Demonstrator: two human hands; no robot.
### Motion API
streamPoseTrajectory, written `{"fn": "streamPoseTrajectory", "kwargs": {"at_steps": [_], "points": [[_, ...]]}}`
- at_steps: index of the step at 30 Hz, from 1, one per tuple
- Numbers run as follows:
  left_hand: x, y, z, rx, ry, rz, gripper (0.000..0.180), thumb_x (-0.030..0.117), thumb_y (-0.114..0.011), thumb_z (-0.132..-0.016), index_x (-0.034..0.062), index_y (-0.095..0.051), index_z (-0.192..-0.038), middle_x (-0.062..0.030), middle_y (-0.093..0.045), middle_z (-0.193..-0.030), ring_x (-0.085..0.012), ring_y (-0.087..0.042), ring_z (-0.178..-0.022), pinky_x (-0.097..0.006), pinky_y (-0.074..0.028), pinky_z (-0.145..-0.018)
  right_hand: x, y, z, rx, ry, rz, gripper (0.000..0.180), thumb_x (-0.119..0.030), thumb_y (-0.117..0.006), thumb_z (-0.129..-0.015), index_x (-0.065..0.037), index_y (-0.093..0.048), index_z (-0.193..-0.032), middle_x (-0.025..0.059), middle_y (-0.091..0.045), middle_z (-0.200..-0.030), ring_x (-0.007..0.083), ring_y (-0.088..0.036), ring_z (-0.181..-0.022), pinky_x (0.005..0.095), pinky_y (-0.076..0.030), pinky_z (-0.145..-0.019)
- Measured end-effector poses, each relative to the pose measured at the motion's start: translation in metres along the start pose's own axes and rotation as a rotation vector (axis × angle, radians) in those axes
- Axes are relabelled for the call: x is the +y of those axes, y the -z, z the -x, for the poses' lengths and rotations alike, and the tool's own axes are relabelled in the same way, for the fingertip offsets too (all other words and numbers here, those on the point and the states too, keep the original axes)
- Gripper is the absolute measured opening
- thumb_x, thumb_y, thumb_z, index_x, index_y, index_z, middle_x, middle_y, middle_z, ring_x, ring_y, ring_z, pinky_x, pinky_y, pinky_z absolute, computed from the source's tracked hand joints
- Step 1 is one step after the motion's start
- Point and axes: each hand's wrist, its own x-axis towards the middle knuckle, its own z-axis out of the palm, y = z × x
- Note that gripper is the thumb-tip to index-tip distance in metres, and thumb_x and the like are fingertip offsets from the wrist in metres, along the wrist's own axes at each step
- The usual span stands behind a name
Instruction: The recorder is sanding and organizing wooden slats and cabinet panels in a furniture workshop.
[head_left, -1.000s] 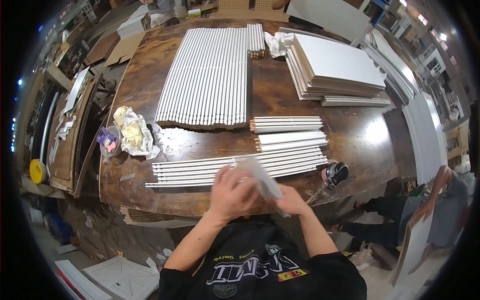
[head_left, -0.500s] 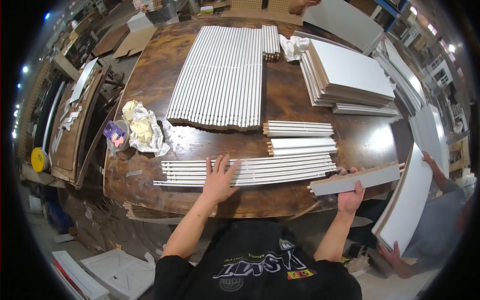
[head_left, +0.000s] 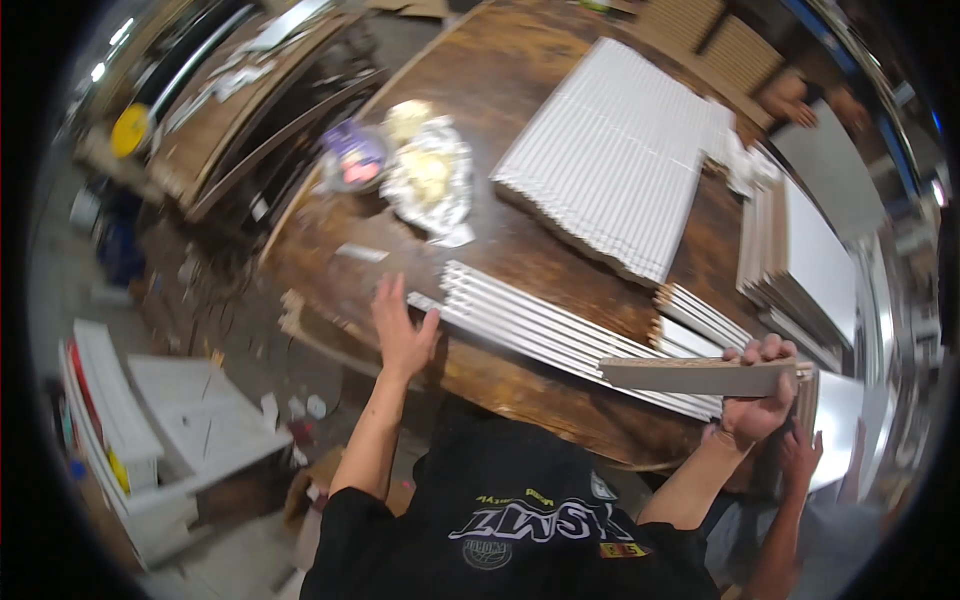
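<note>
I'm gripping a grey board (head_left: 690, 378) in my right fingers (head_left: 771, 346) and reaching with parted, empty left fingers (head_left: 384, 306) beside the white strips (head_left: 530, 325); taking one would be calling for pinching.

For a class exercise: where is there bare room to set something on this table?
Bare wood of the table shows beyond the crumpled white wrapping, left of the wide bundle of white strips; another patch lies between that bundle and the front strips. The right is crowded: short strips, stacked panels.
</note>
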Motion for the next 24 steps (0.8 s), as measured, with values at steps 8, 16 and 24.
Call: {"fn": "streamPoseTrajectory", "kwargs": {"at_steps": [8,16,24], "points": [[-0.006,0.022,0.034,-0.258,0.050,0.013,0.061,0.033,-0.076,-0.089,0.0079,-0.054,-0.140,-0.0169,-0.061,-0.139,-0.0310,-0.049,-0.140,-0.053,-0.022,-0.125,0.135,-0.131,-0.042,-0.332,-0.077,-0.171,0.037,-0.039,-0.050,-0.102,-0.009,-0.054,-0.122,0.0101,-0.063,-0.099,0.0309,-0.067,-0.094,0.0564,-0.055,-0.090],[-0.010,0.012,0.042,-0.110,0.059,0.030,0.054,0.023,-0.077,-0.084,0.0107,-0.060,-0.132,-0.0110,-0.063,-0.132,-0.0281,-0.052,-0.137,-0.050,-0.024,-0.123,0.200,-0.194,-0.032,-0.370,-0.315,-0.362,0.031,-0.041,-0.052,-0.102,-0.015,-0.057,-0.117,0.0069,-0.065,-0.098,0.0270,-0.065,-0.092,0.0491,-0.056,-0.089],[-0.011,0.012,0.043,-0.068,0.056,0.064,0.054,0.020,-0.078,-0.082,0.0118,-0.060,-0.132,-0.0095,-0.064,-0.132,-0.0276,-0.052,-0.137,-0.050,-0.024,-0.123,0.205,-0.203,-0.028,-0.318,-0.329,-0.206,0.029,-0.040,-0.052,-0.102,-0.013,-0.054,-0.114,0.0062,-0.061,-0.094,0.0251,-0.063,-0.087,0.0478,-0.056,-0.087]]}}
